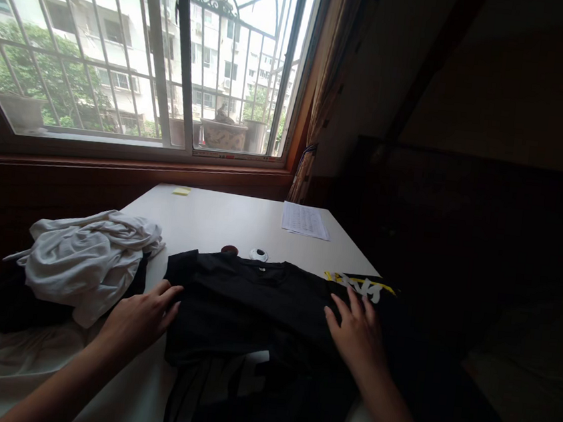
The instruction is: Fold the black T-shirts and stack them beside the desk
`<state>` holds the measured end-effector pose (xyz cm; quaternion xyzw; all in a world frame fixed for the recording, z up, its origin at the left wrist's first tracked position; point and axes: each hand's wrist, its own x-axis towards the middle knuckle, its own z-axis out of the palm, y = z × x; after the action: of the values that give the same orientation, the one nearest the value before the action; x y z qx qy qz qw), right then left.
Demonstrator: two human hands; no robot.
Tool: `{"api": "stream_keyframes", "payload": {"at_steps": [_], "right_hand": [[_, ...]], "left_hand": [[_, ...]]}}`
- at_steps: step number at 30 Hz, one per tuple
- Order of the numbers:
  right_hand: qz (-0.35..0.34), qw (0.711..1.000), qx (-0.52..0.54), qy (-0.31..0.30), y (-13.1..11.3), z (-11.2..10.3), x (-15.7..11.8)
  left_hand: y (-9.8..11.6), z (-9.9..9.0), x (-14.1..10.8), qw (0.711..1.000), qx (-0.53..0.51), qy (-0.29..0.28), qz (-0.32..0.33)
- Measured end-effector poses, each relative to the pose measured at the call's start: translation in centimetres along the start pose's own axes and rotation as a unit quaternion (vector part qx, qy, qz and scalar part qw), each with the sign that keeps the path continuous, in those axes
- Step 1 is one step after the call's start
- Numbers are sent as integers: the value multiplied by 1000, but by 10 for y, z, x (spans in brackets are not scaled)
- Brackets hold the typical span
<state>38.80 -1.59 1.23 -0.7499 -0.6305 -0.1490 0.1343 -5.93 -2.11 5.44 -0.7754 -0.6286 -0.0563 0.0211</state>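
Observation:
A black T-shirt [251, 308] lies spread on the white table, its neckline toward the window and pale block lettering on its front. My left hand [143, 310] is at the shirt's left edge, just below the sleeve. Its fingers are bent, with thumb and forefinger apart against the cloth. Over the opposite shoulder, my right hand [357, 326] rests with fingers spread, holding nothing. Beyond its fingertips lies dark cloth with a yellow strip and grey-white lettering [366, 288]. The lower part of the shirt fades into shadow.
Crumpled white clothing [85, 257] is heaped at the left over black cloth [25, 305] and a white item [10, 350]. On the white table [224, 222] are a printed sheet [305, 221], a yellow note [181, 191], a white round object [259, 255] and a brown one [230, 250].

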Motion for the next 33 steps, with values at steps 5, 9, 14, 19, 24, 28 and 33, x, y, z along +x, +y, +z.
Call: {"api": "stream_keyframes", "payload": {"at_steps": [5, 9, 14, 19, 24, 28, 33], "right_hand": [[87, 996, 8, -5, 40, 9, 8], [127, 990, 62, -7, 57, 20, 11], [118, 979, 164, -9, 64, 22, 15], [76, 975, 199, 55, 66, 6, 23], [66, 985, 160, 23, 86, 0, 35], [36, 989, 106, -100, 108, 6, 44], [-18, 994, 58, -94, 88, -2, 69]], "left_hand": [[-9, -8, 0, 996, 45, -31, -66], [-15, -5, 0, 992, 65, -67, -83], [-18, -1, 0, 991, 67, -88, -73], [-18, -4, 2, 989, 72, -106, -74], [-20, -18, -1, 986, 68, -133, -77], [-21, -28, -4, 984, 64, -135, -94], [-16, -35, 5, 992, 47, -86, -78]]}}
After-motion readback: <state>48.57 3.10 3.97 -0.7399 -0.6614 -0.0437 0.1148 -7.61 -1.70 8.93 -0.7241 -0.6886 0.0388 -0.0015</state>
